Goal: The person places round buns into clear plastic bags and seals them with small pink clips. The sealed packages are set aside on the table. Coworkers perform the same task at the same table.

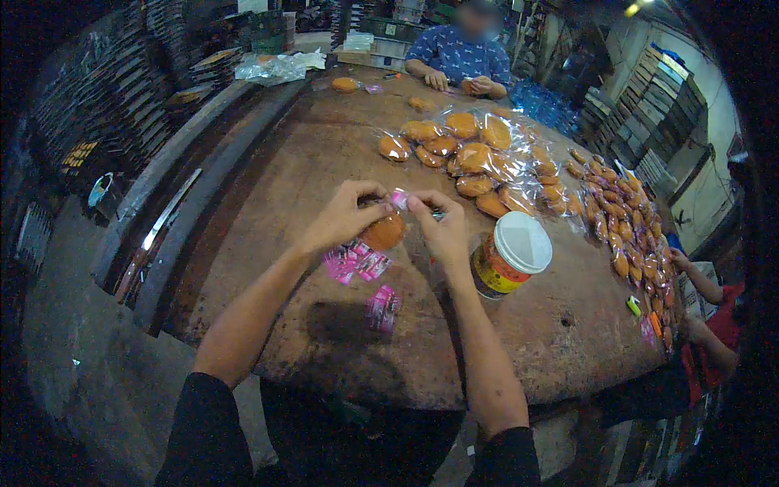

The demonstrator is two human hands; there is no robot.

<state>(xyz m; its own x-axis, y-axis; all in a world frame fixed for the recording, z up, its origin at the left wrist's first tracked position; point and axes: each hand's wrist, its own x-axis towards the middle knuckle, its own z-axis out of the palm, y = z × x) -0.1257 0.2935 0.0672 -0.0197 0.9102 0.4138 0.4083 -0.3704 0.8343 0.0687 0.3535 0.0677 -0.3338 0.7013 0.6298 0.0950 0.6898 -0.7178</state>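
My left hand (348, 216) and my right hand (441, 224) meet above the wooden table (261, 225), pinching a small pink-and-white label (399, 198) between their fingertips. Just beneath it lies a round orange-brown item (384, 232), partly covered by my left hand. Something thin and metallic, too small to name, shows by my right fingers. Pink printed labels (359, 260) are spread below my left wrist. Closer to me is another small stack of pink labels (383, 308). All of them bear writing.
A white-lidded tub (522, 246) stands right of my right forearm. Beyond it spreads a heap of orange-brown items in clear plastic bags (475, 158); a denser pile (627, 225) lies far right. One person (459, 58) works opposite, another (709, 316) at right. Green (634, 306) and orange cutters (655, 324) lie near the edge.
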